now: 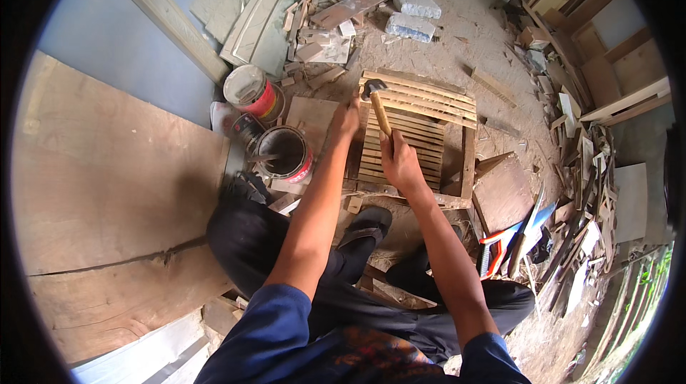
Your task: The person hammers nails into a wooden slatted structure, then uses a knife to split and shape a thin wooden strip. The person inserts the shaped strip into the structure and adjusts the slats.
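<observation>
My right hand is wrapped round the wooden handle of a hammer. The dark hammer head is over the far left corner of a slatted wooden frame. Thin pale slats lie across the frame's far part, with more slats set closely below them on its left. My left hand is closed at the left ends of the far slats, right beside the hammer head. Whatever its fingers pinch is too small or hidden to make out.
Left of the frame stand an open paint bucket and a red-banded bucket. A handsaw with an orange handle lies to the right, near a heap of wood scraps. Broken concrete blocks and offcuts lie beyond.
</observation>
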A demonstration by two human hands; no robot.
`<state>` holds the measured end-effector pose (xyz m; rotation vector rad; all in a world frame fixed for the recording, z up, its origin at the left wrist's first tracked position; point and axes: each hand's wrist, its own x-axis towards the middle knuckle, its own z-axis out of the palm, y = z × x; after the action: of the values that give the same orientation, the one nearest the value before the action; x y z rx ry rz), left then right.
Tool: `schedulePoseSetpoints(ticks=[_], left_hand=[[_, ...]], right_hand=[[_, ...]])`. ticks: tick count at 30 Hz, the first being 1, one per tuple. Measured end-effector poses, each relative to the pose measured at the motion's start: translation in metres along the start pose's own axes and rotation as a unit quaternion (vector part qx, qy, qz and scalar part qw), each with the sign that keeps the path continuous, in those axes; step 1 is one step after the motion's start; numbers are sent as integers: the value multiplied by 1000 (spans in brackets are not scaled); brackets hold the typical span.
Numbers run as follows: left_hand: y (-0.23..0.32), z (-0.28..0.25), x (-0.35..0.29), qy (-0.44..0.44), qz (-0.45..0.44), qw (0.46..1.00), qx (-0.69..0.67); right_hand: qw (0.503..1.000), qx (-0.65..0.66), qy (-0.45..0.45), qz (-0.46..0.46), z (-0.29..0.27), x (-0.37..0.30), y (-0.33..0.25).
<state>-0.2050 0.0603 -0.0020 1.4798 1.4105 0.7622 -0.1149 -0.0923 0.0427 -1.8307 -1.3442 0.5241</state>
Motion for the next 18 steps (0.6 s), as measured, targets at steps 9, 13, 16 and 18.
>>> schedulePoseSetpoints(ticks=[9,13,16,18], left_hand=[[-28,-3,15,-16,-45,999,15],[-25,-4,12,-19,-64,997,26],[-15,-2,10,-12,-98,995,32],[-23,3,10,-25,-86,995,48]], right_hand=[[991,91,-28,91,-11,1,-38],[988,146,19,52,-18,2,-61],[983,175,58,-16,-29,2,-71],[995,92,32,7,-14,-3,-32]])
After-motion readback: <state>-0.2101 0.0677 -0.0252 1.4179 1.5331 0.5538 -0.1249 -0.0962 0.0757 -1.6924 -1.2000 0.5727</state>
